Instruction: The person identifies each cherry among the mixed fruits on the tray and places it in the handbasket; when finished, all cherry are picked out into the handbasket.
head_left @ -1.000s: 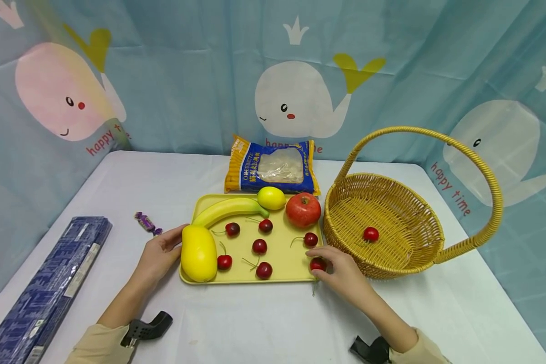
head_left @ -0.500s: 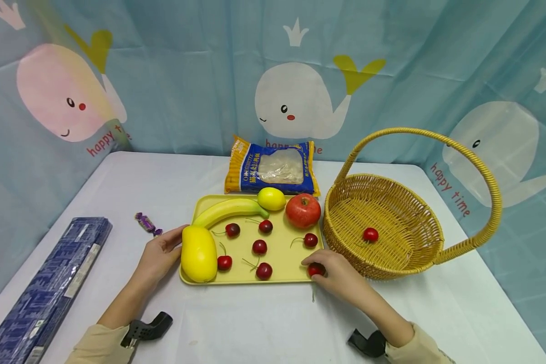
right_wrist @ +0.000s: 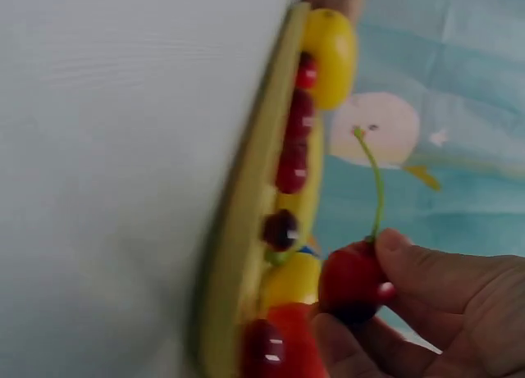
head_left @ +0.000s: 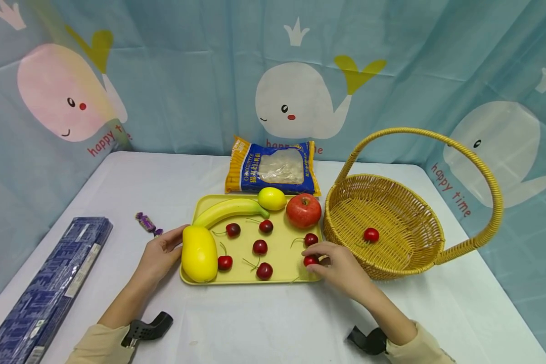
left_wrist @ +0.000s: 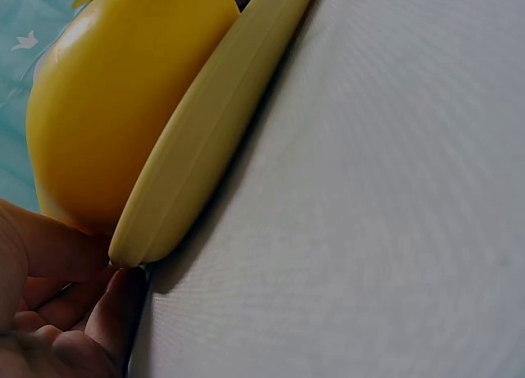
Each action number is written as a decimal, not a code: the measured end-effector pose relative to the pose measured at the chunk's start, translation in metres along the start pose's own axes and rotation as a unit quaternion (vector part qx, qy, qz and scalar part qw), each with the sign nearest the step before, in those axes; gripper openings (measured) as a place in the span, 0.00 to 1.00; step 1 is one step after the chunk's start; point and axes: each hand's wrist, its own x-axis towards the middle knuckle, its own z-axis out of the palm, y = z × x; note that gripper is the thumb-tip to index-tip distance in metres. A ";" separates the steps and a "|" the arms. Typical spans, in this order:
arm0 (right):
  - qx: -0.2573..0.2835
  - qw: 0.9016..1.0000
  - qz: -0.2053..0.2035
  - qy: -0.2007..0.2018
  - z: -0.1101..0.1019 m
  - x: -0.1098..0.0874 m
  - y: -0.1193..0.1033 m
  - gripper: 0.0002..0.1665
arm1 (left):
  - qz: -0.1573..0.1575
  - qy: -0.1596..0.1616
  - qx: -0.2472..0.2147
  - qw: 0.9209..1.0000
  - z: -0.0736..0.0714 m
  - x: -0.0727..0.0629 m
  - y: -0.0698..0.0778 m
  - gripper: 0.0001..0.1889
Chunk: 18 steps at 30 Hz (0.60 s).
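Right hand (head_left: 341, 265): thumb and fingertips closed around a red cherry (right_wrist: 353, 284), gap only as wide as the fruit, stem sticking out
Held cherry: over the near right corner of the yellow tray (head_left: 282, 260), lifted clear of it in the right wrist view
Left hand (head_left: 159, 255): pinching the tray's left edge, thumb on top, finger underneath, beside a mango-looking yellow fruit (head_left: 200, 253)
On the tray: six more cherries (head_left: 260, 246) (yep, counted), a banana (head_left: 229, 208), a lemon (head_left: 271, 198), and a round red fruit (head_left: 303, 211)
Wicker basket (head_left: 393, 271): just right of the tray, one cherry inside
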 end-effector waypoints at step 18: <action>0.077 0.966 0.126 0.211 -0.080 -0.019 0.035 0.23 | 0.002 0.001 0.003 1.000 0.000 -0.001 0.000 0.27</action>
